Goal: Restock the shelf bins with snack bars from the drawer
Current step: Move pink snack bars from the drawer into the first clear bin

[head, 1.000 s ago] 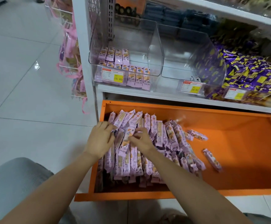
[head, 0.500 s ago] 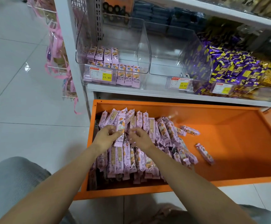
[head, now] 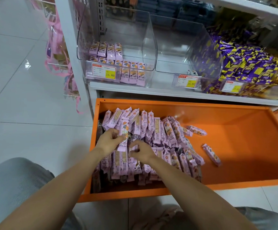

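Down in the open orange drawer [head: 242, 155] under the shelf [head: 168, 94], the snack bars [head: 161, 135] lie as a thick heap of pink wrappers packed into its left half, with two loose bars [head: 197, 130] lying apart on the bare right side. Both hands are at the near left of that heap, just beside each other but not joined. The left hand [head: 108, 141] has its fingers curled round a lifted bar [head: 124, 135], which stands upright with its printed face showing. The right hand [head: 142, 152] has its fingertips pinched on what looks like the end of a second bar [head: 133, 149] at the top of the pile. On the shelf above, the left bin [head: 149, 40] holds only two short rows of the same pink bars behind its price tag [head: 103, 73], with most of its clear volume unfilled. The middle bin [head: 173, 53] seems to hold nothing I can make out. The bin to the right is heaped with purple-and-yellow packets [head: 244, 63] of another product. By my reading the restock is at an early stage: bars are being gathered, neither hand has carried any up to a bin yet, and nearly the whole drawer supply remains to be moved.
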### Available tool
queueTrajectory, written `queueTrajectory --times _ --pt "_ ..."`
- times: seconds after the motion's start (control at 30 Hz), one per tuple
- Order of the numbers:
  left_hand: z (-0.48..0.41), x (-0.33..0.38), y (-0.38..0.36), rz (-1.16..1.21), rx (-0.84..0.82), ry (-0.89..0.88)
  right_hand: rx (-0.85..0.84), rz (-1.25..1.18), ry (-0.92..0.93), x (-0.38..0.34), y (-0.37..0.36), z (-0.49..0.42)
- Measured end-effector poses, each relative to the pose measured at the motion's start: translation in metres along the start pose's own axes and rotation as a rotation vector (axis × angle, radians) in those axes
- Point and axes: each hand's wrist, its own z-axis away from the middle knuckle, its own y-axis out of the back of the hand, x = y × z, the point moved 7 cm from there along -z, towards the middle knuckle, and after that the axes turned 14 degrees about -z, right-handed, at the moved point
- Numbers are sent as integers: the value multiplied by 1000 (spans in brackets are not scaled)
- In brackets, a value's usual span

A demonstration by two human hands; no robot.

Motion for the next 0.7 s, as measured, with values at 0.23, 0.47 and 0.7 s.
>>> queueTrajectory --times 0.23,0.47,0.7 --pt "1 11 -7 66 -142 49 67 -484 48 -17 35 12" --pt "0 29 -16 235 -213 64 82 -669 214 -43 58 22" --pt "-1 47 -10 377 -174 34 302 -623 380 -60 71 35"
